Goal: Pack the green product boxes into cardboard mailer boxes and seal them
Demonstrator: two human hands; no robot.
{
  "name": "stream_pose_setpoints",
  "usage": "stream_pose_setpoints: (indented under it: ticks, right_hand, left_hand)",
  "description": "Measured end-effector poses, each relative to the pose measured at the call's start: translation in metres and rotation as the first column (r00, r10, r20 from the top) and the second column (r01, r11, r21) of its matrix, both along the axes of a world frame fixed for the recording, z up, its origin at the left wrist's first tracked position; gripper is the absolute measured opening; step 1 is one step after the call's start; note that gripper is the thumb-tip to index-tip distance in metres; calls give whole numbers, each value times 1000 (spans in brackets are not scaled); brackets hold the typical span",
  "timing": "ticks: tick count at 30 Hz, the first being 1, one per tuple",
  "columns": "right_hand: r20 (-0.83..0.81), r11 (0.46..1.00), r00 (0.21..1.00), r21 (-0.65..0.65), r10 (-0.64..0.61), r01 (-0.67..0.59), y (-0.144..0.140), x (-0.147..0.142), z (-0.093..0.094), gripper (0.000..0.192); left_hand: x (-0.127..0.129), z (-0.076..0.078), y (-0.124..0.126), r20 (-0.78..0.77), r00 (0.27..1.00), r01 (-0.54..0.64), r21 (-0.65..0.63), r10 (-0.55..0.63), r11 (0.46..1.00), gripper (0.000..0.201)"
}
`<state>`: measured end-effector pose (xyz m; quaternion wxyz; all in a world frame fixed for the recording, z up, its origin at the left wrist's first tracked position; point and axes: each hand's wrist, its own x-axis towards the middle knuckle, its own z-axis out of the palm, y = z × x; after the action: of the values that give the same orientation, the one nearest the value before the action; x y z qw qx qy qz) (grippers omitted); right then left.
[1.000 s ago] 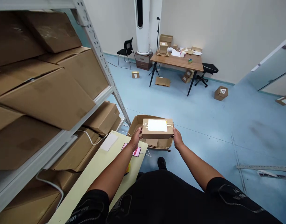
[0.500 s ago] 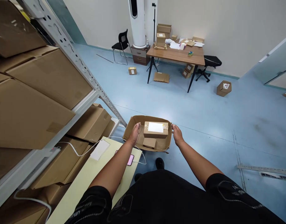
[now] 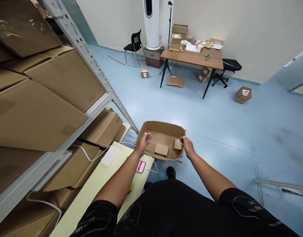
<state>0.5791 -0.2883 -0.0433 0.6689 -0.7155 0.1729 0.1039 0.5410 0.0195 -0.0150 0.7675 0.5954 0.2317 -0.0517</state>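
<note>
A shallow open cardboard carton is in front of me, below my hands. Inside it a flat brown piece of cardboard lies near the front wall. A small brown box with shiny tape stands at the carton's right end. My left hand hovers over the left end, fingers spread and empty. At the right wall, my right hand has its fingers apart beside the small box; whether the fingertips touch it I cannot tell.
Left, a metal rack holds large cartons. A pale yellow board carries a lit phone, a white cable and a white sheet. Across the floor stand a wooden table, a chair and a box.
The larger box with the white label no longer shows across the carton; a small box face shows at the right end. My left fingers have spread over the carton's inside.
</note>
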Motion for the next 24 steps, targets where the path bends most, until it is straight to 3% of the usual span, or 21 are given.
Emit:
stream_pose_setpoints:
  ticks: [7,16,24]
  right_hand:
    - [39,999,999,-21,27,-26,19,-15,9,55]
    - [76,992,990,18,120,-121,63,-53,22,56]
    - [82,960,961,74,265,-271,104,-66,31,59]
  left_hand:
    - [-28,13,11,53,998,23,-57,-20,998,65]
    - [-82,26,27,99,995,11,-108,0,994,64]
    - [-139,28,63,100,972,-204,-89,212,975,62]
